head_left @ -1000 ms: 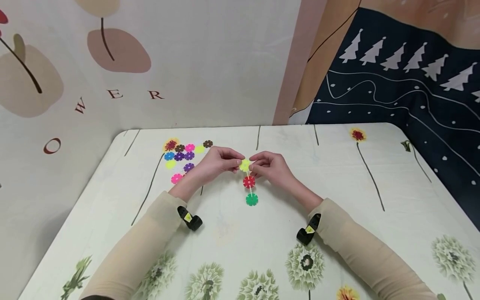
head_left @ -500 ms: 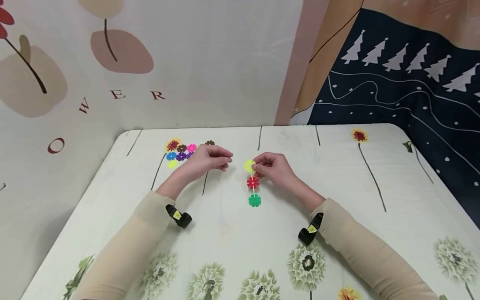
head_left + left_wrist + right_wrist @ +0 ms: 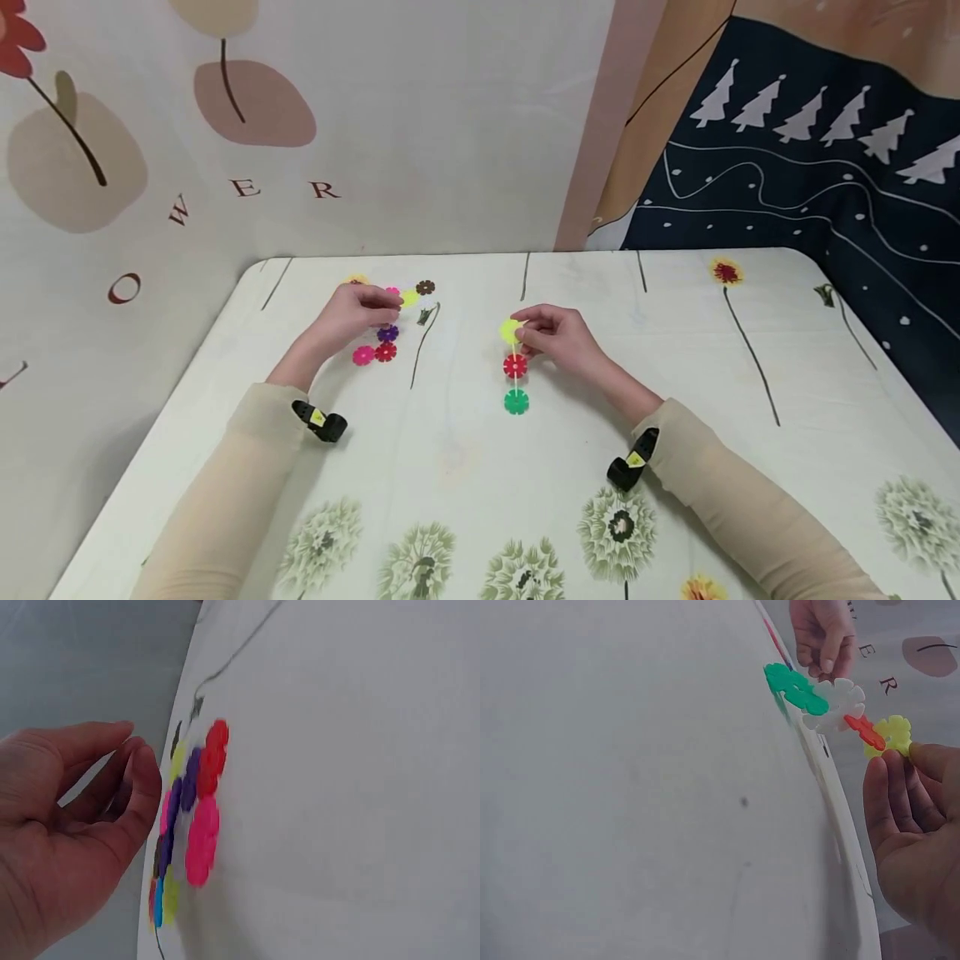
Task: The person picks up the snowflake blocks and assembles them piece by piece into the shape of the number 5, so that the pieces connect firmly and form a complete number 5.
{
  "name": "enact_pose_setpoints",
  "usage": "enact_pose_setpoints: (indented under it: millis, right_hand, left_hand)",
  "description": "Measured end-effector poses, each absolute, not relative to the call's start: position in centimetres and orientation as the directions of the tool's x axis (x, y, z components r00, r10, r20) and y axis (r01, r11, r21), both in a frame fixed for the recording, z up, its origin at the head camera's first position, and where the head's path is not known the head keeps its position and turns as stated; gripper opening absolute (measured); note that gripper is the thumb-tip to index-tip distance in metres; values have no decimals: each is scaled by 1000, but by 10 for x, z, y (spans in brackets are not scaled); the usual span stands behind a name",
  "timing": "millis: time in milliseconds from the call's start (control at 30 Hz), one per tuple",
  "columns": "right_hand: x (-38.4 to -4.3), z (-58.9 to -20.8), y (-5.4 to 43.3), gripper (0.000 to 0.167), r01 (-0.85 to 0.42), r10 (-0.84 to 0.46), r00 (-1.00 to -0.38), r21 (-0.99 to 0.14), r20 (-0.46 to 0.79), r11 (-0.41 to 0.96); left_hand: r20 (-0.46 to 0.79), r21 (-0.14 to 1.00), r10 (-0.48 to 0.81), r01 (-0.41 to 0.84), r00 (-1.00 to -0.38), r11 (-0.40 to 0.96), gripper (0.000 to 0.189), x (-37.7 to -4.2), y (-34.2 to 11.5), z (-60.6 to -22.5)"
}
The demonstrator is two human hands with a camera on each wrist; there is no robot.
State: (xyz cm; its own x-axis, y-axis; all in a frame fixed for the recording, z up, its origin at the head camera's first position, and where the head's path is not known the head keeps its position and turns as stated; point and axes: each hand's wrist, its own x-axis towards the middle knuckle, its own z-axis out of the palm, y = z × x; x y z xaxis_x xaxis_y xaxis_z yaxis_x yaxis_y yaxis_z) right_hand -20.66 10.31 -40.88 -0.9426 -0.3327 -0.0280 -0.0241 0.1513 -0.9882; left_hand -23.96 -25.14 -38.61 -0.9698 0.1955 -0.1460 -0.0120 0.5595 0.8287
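My right hand (image 3: pixel 558 337) pinches a yellow snowflake disc (image 3: pixel 509 331) between thumb and fingers. Linked to it is a chain with a red disc (image 3: pixel 515 366), a white disc (image 3: pixel 838 706) and, at the lower end, a green disc (image 3: pixel 516 402). My left hand (image 3: pixel 352 315) hovers over a group of loose discs, its thumb and fingers loosely curled with nothing visible between them. Around its fingertips lie a purple disc (image 3: pixel 387 332), a pink disc (image 3: pixel 363 356), a red disc (image 3: pixel 386 352) and a yellow disc (image 3: pixel 409 297); the hand hides others in the head view.
A brown disc (image 3: pixel 425 287) lies at the group's far right edge. The table (image 3: pixel 450 467) carries a white cloth printed with flowers. Behind it hangs a pale printed curtain (image 3: pixel 435 125), with a dark tree-patterned cloth (image 3: pixel 750 183) to the right.
My left hand has let go of the yellow disc on the chain and moved left to the loose discs. My right hand keeps holding the chain at nearly the same place.
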Motion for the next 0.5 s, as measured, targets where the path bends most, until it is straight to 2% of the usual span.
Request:
enact_pose_setpoints:
  millis: [233, 500]
  right_hand:
    - [-203, -406, 105, 27, -93, -330, -943, -983, 36, 158]
    - [-203, -409, 106, 25, -109, -331, -942, -982, 52, 156]
  left_hand:
    - [-184, 785, 266, 22, -946, 620, 32, -234, -268, -387]
    - [-183, 701, 281, 76, -942, 709, 33, -234, -269, -391]
